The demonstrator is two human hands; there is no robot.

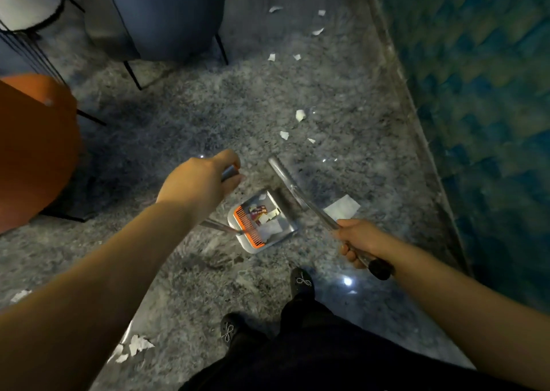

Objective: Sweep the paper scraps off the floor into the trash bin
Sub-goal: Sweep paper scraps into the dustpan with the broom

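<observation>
Steel broom handle [320, 213] gripped inside right fingers [346, 249].

An orange chair [32, 152] on thin black legs stands at the left edge of the floor. Beyond it, at the far left corner, sit a blue-grey upholstered chair [166, 15] and a round white stool [28, 3] with a black wire frame. A blue patterned wall [482, 98] runs along the floor's right edge

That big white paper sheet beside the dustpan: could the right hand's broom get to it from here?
Probably yes. The right hand grips the broom, whose head sits by the dustpan, next to the paper sheet. Only bare floor surrounds the sheet.
</observation>
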